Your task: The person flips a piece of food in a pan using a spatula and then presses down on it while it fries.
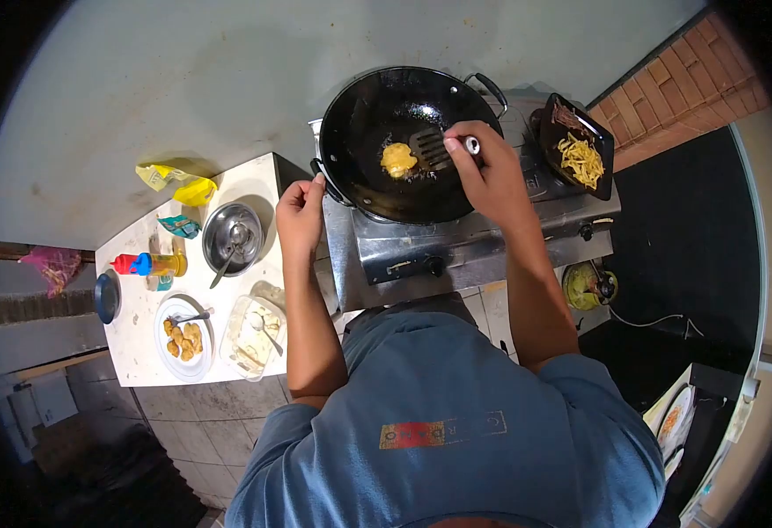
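The right hand (483, 163) is gripping a spatula (434, 145), its blade lying beside the patty (398, 160) in the wok (408, 145). The left hand (301, 211), loosely curled, is steadying the handle (318, 169). Hot oil may be spitting; a rough flip could break the patty.

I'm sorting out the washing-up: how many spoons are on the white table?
3 show: one spoon in the steel bowl, one on the white plate with the fried pieces, one in the clear container. More may lie hidden under the food.
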Motion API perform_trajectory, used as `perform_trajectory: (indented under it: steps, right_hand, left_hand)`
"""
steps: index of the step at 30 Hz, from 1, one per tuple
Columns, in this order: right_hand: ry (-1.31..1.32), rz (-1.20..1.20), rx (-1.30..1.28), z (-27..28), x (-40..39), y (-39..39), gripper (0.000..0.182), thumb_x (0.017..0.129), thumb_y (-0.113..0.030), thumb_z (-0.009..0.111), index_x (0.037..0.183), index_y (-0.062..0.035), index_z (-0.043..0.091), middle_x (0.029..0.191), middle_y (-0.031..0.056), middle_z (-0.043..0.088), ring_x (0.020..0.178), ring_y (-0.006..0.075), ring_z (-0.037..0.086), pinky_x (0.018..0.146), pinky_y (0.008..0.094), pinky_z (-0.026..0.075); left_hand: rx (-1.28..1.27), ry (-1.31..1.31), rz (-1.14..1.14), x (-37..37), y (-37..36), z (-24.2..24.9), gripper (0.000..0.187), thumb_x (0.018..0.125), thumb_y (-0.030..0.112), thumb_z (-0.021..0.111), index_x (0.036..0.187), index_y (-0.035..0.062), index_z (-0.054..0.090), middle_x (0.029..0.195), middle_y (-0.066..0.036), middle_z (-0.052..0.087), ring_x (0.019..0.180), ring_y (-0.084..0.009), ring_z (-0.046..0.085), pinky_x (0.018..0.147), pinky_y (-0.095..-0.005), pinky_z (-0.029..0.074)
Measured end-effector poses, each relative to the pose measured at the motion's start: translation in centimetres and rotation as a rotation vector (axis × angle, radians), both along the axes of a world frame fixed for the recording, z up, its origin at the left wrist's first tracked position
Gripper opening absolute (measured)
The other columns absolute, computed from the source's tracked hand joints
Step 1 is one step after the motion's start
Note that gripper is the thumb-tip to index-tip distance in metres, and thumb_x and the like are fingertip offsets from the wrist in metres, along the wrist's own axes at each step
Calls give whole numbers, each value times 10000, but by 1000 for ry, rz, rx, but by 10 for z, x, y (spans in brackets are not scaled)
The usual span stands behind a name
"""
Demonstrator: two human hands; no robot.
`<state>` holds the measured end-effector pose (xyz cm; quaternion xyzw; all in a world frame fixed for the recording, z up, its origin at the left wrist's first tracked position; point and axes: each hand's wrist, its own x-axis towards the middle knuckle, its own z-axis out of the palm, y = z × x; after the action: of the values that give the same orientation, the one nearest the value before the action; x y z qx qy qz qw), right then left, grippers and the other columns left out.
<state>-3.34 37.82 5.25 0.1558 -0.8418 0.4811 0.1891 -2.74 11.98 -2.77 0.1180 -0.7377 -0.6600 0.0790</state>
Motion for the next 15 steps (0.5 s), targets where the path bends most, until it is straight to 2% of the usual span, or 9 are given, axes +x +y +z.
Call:
perform_trajectory:
  steps: [2,7,9,15]
  right_hand:
    - [97,-69,-5,1,2,3,133,876,-111,616,956,-6,600,852,107,624,620,181,571,556,276,454]
    - [143,-175,-15,3,-7,9,130,879,-102,611,962,-3,595,851,113,619,607,181,565,556,285,454]
    - [247,-198,7,-3,-12,8,128,884,-105,607,961,-4,592,854,118,614,622,181,568,569,280,457]
    - [86,-123,-96,-10,-13,3,124,888,-109,604,967,-14,588,865,113,611,651,194,574,594,274,461]
  left_hand:
    - [-31,-9,-2,0,0,2,285,903,253,637,723,39,584,617,70,448,575,-34,370,523,-203,295]
    - [-15,27,-33,-2,-2,0,287,903,251,636,716,42,577,617,63,468,571,-34,378,519,-204,300]
    - [-10,24,-40,-3,-3,0,287,903,250,636,715,43,575,618,61,474,570,-34,381,518,-206,302]
    - [-37,-8,-63,-4,-5,4,290,899,249,639,710,41,567,611,61,463,570,-36,384,520,-210,307]
